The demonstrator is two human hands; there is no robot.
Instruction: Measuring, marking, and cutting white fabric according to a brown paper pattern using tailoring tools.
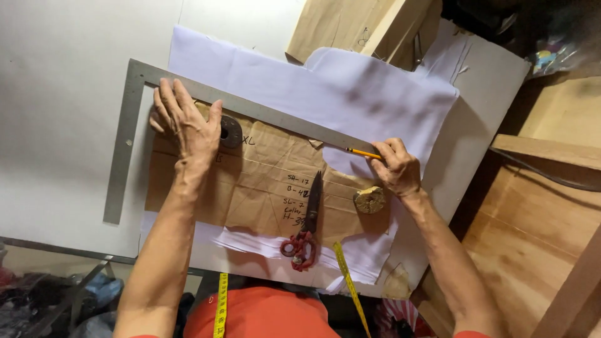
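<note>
White worktop (pixel 56 94): left hand (pixel 188 125) flat, pinning steel square (pixel 250 109) on brown paper pattern (pixel 263 181); right hand (pixel 395 166) gripping pencil (pixel 363 153), ruling line on pale fabric (pixel 350 94).

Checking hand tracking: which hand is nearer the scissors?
Right. The right hand holds a pencil just up and to the right of the scissors. The left hand presses the metal square farther off, up and left.

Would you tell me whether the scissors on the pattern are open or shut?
Shut: the scissors lie flat on the brown paper pattern, blades together.
</note>
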